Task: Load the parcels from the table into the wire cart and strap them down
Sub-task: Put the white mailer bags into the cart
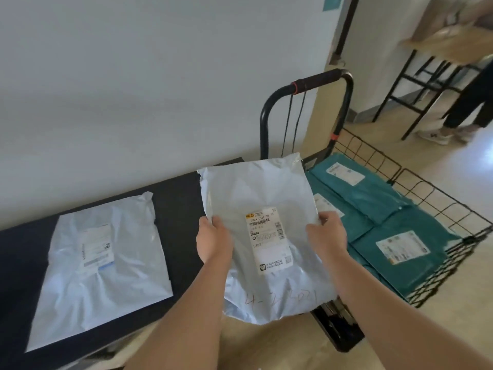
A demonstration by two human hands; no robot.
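1. The left hand (213, 240) and the right hand (326, 236) grasp a grey poly mailer (266, 188) by its two sides, thumbs on top.
2. The mailer is in the air between the dark table (181, 193) and the wire cart (416, 193), its label facing up.
3. Teal parcels (378, 198) lie flat in the cart.
4. Another grey mailer (106, 263) lies on the table.

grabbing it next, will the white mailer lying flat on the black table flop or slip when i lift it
Probably floppy: the white mailer is thin, wrinkled film lying nearly flat. Likely light, as it barely bulges. Its glossy skin may slip.
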